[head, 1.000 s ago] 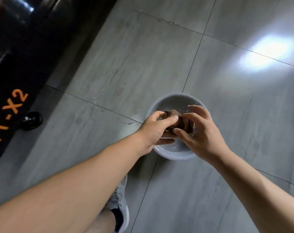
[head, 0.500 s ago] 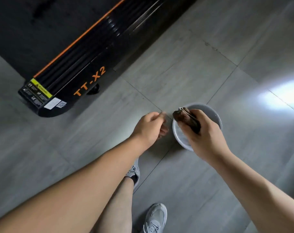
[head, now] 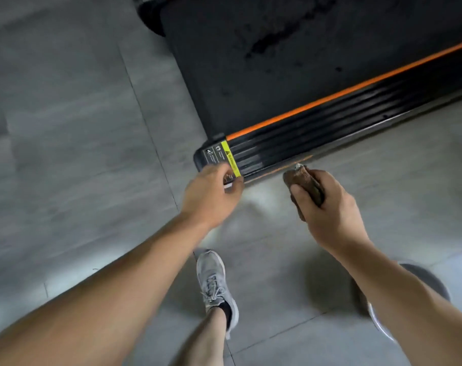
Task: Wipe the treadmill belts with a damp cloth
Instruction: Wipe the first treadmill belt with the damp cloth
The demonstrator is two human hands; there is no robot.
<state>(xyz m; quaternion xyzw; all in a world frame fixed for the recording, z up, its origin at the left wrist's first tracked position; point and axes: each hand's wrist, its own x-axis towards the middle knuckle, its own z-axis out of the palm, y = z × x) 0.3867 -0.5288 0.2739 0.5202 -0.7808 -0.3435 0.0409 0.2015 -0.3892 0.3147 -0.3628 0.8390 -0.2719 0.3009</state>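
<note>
A black treadmill with a dusty dark belt (head: 277, 64) fills the upper right, edged by an orange stripe and a ribbed black side rail (head: 330, 128). My right hand (head: 327, 210) grips a wadded brown cloth (head: 302, 183) just in front of the rail's near corner. My left hand (head: 211, 196) hovers with loosely curled fingers, holding nothing, just below the yellow warning label (head: 231, 159) at the treadmill's rear corner.
The grey basin (head: 420, 283) stands on the tiled floor at the lower right, mostly hidden behind my right forearm. My foot in a grey sneaker (head: 215, 283) is planted between my arms. Grey floor tiles spread to the left.
The view swung from the basin to the treadmill's rear corner. My right hand carried the cloth away from the basin toward the rail. My left hand had let go of the cloth earlier.
</note>
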